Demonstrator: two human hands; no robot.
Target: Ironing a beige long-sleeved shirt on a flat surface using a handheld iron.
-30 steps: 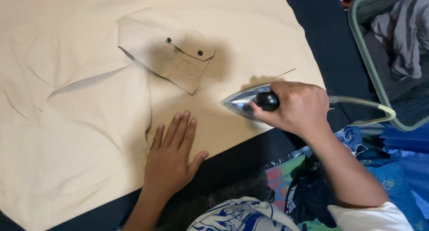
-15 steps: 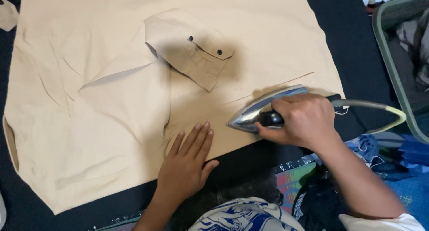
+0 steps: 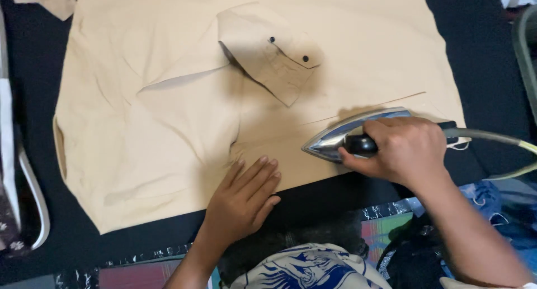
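Right hand (image 3: 411,152) grips the iron (image 3: 349,135) near the beige shirt (image 3: 168,115)'s lower hem, while the left hand (image 3: 246,197) lies open and flat on that edge.

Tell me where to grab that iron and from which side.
Grip the iron by its black handle, coming from above at the rear, cord-end side. The right hand wraps it there, since the shiny metal body tapers to a point facing the left hand.

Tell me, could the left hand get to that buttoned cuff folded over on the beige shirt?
Probably yes. The left hand lies flat on the beige shirt, fingers pointing toward the buttoned cuff; only bare cloth lies between. The right hand and iron sit off to the side.
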